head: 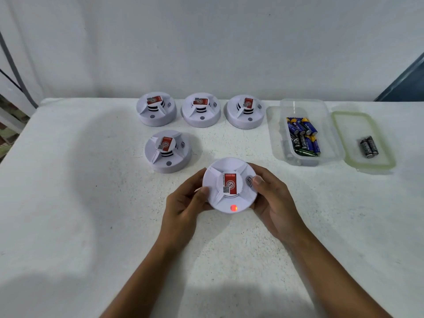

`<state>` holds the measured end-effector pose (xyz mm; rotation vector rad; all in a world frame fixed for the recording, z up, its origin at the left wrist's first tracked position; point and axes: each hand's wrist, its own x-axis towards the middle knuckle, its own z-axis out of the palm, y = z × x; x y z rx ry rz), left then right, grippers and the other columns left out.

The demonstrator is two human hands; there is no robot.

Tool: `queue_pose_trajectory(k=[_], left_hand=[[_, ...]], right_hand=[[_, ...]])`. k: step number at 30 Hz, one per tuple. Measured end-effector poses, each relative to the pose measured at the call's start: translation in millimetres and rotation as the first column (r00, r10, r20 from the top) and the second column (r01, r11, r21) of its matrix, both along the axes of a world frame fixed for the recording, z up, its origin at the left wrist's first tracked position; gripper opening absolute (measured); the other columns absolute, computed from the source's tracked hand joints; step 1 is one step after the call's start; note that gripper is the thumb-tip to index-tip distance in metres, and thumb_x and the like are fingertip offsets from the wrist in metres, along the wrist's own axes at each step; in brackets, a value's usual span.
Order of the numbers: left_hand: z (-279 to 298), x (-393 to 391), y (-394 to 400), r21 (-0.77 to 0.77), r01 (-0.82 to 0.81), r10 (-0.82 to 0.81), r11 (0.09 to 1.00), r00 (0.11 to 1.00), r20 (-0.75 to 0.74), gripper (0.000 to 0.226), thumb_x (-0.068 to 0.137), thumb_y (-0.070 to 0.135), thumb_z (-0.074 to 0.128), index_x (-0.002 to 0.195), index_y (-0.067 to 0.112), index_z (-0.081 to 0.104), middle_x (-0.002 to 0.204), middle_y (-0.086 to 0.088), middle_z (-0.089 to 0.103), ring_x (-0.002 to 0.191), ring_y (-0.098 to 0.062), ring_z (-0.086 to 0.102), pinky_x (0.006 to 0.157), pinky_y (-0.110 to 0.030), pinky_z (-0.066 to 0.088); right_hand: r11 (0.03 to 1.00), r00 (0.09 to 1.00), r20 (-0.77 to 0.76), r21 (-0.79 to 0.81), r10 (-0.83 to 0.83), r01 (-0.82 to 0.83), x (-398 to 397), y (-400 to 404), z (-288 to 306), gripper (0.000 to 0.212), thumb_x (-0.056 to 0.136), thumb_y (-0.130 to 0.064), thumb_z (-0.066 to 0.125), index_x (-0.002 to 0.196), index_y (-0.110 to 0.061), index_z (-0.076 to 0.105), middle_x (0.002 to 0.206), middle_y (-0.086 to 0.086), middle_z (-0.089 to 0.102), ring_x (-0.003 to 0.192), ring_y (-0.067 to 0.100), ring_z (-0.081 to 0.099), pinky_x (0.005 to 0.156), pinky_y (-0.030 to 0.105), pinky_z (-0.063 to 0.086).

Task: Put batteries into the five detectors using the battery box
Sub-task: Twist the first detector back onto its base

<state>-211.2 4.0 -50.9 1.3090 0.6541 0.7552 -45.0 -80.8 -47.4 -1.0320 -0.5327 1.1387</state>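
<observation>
I hold a round white detector (229, 185) face up over the table, its red lamp lit near the front rim. My left hand (183, 204) grips its left edge and my right hand (273, 200) grips its right edge, thumbs on top. Another detector (168, 152) sits just behind to the left. Three more stand in a row at the back: left (156, 109), middle (201, 110), right (245, 112). The clear battery box (278, 134) at the right holds several blue, black and green batteries (302, 137).
The box's clear lid (339, 129) with a green seal lies right of the box, with two black batteries (369, 147) on it. The white table (80, 180) ends at a white wall behind. The table's left edge drops off near a metal frame.
</observation>
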Motion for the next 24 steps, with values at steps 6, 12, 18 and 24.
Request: queue_pose_trajectory(k=[6, 12, 18, 24], left_hand=[[0.6, 0.3, 1.7, -0.028, 0.010, -0.011, 1.000, 1.000, -0.005, 0.037, 0.094, 0.015, 0.047, 0.131, 0.018, 0.055, 0.124, -0.001, 0.067, 0.113, -0.026, 0.064, 0.084, -0.035, 0.057], [-0.9, 0.5, 2.0, -0.037, 0.019, -0.017, 0.999, 0.999, 0.037, 0.037, 0.096, 0.011, 0.045, 0.132, 0.013, 0.055, 0.125, -0.007, 0.066, 0.117, -0.028, 0.062, 0.090, -0.040, 0.054], [0.8, 4.9, 4.5, -0.050, 0.034, -0.033, 0.998, 0.999, 0.031, 0.035, 0.099, 0.007, 0.044, 0.130, 0.016, 0.056, 0.125, -0.005, 0.066, 0.118, -0.027, 0.061, 0.095, -0.044, 0.052], [3.7, 8.4, 5.9, -0.041, 0.031, -0.031, 0.999, 0.999, -0.014, 0.036, 0.097, 0.010, 0.046, 0.132, 0.013, 0.055, 0.125, -0.007, 0.066, 0.117, -0.028, 0.061, 0.097, -0.050, 0.050]], right_hand=[[1.000, 1.000, -0.014, -0.027, 0.007, -0.008, 0.8, 1.4, 0.6, 0.073, 0.071, -0.050, 0.076, 0.126, -0.006, 0.057, 0.112, 0.014, 0.067, 0.101, 0.027, 0.064, 0.070, 0.032, 0.055], [1.000, 1.000, -0.008, -0.011, -0.008, 0.007, 2.4, 3.2, -0.7, 0.072, 0.070, -0.051, 0.076, 0.123, -0.005, 0.058, 0.112, 0.015, 0.067, 0.101, 0.029, 0.064, 0.072, 0.040, 0.057], [0.999, 0.999, -0.013, -0.002, -0.042, 0.042, 2.5, 5.8, 0.8, 0.072, 0.070, -0.050, 0.077, 0.122, -0.004, 0.058, 0.112, 0.015, 0.067, 0.102, 0.029, 0.063, 0.077, 0.041, 0.057], [0.997, 0.998, -0.027, 0.053, -0.053, 0.054, 2.4, 4.6, 1.7, 0.060, 0.075, -0.037, 0.075, 0.122, -0.003, 0.058, 0.118, 0.020, 0.065, 0.110, 0.031, 0.061, 0.086, 0.037, 0.054]])
